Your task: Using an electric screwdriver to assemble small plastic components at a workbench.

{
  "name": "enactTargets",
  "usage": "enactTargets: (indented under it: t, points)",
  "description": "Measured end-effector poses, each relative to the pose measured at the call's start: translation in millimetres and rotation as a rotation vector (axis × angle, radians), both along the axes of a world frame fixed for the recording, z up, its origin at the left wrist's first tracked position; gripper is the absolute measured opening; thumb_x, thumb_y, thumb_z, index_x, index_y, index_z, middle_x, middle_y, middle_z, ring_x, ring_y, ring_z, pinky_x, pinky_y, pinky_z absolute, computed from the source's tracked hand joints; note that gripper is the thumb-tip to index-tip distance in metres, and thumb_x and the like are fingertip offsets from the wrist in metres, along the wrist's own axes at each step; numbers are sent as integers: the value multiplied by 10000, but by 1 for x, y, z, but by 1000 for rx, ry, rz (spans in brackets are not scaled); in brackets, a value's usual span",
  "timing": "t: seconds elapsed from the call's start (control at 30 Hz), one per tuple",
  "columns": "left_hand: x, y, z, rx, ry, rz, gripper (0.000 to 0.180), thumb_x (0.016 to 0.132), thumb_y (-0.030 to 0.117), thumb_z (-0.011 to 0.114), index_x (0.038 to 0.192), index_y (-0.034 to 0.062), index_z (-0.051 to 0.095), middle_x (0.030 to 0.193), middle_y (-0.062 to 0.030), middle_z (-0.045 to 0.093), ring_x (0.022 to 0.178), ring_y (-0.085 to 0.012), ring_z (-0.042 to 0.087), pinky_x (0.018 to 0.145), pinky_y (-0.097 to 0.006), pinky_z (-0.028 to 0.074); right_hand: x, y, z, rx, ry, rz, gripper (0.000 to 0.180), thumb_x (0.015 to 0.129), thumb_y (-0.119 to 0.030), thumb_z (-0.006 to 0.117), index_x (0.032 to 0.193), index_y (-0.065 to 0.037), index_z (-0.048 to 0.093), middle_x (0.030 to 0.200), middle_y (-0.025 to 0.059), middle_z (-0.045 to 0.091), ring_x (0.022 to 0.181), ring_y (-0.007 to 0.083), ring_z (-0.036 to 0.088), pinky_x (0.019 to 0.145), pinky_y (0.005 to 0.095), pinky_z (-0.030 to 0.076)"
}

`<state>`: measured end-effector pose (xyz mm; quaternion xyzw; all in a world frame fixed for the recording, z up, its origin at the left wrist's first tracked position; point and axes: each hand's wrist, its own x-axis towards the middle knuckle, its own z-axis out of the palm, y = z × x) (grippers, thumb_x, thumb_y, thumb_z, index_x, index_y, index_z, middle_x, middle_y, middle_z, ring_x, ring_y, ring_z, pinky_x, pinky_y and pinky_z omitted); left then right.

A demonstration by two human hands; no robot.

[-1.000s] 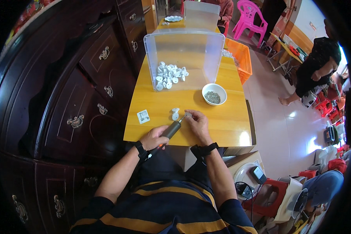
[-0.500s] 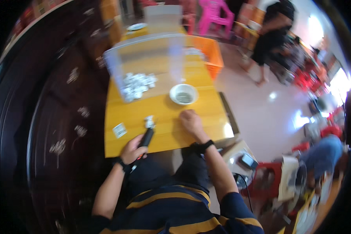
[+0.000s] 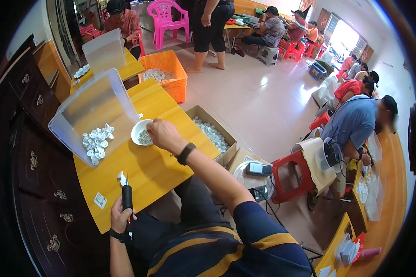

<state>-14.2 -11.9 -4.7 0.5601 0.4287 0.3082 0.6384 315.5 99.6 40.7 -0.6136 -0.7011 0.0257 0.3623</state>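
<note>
My left hand (image 3: 119,215) is closed around a black electric screwdriver (image 3: 127,197), its thin bit pointing away from me. Beside the bit, on the yellow table (image 3: 159,173), is a small white plastic piece (image 3: 121,178). My right hand (image 3: 166,135) reaches over the edge of a white bowl (image 3: 135,135) that holds small metal bits, probably screws (image 3: 144,137). Its fingers are drawn together at the bowl; whatever they pinch is hidden. A heap of similar white plastic pieces (image 3: 97,142) lies at the mouth of a clear plastic bin (image 3: 90,104) tipped on its side.
A white printed card (image 3: 100,200) lies at the table's near left. An orange crate (image 3: 180,82) and a cardboard box (image 3: 231,137) of white parts stand on the right. Dark drawers (image 3: 37,159) line the left. Several people sit farther off; one person (image 3: 212,27) stands.
The view has swung to the right. My right hand has moved from the tabletop beside the bowl to the bowl itself. The left hand still holds the screwdriver.
</note>
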Motion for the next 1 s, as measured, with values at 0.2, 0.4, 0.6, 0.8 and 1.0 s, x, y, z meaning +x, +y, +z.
enactTargets:
  t: [0.2, 0.4, 0.6, 0.8, 1.0]
  points:
    - [2, -2, 1, -22, -36, 4, 533, 822, 63, 584, 1330, -40, 463, 792, -76, 603, 598, -108, 601, 561, -231, 535, -9, 59, -21, -312, -417, -35, 145, 846, -139, 622, 912, -96, 744, 961, 126, 728, 896, 268, 720, 750, 385, 572]
    - [-1, -1, 0, -28, -42, 4, 540, 825, 73, 591, 1334, -46, 458, 795, -74, 598, 614, -110, 601, 576, -237, 541, -22, 68, -26, -410, -560, -52, 186, 892, -191, 600, 971, -141, 760, 1006, 88, 740, 918, 232, 721, 741, 349, 566]
    - [1, -2, 3, -21, -32, 1, 534, 826, 83, 592, 1325, -55, 462, 804, -73, 593, 630, -114, 603, 584, -241, 540, -23, 66, -35, -396, -646, -2, 187, 893, -207, 600, 969, -146, 760, 993, 72, 743, 902, 214, 720, 730, 337, 563]
    - [0, -1, -2, 16, -51, 2, 537, 823, 110, 600, 1320, -42, 468, 788, -73, 599, 604, -115, 600, 562, -238, 536, -19, 66, -36, -373, -586, -3, 173, 889, -200, 599, 929, -124, 750, 988, 95, 740, 880, 239, 725, 714, 347, 568]
    - [3, -1, -2, 22, -23, 25, 543, 816, 125, 596, 1321, -30, 467, 771, -75, 606, 570, -113, 593, 544, -235, 534, -15, 54, -27, -251, -329, -76, 142, 866, -190, 626, 859, -83, 719, 900, 130, 725, 805, 291, 720, 696, 392, 569]
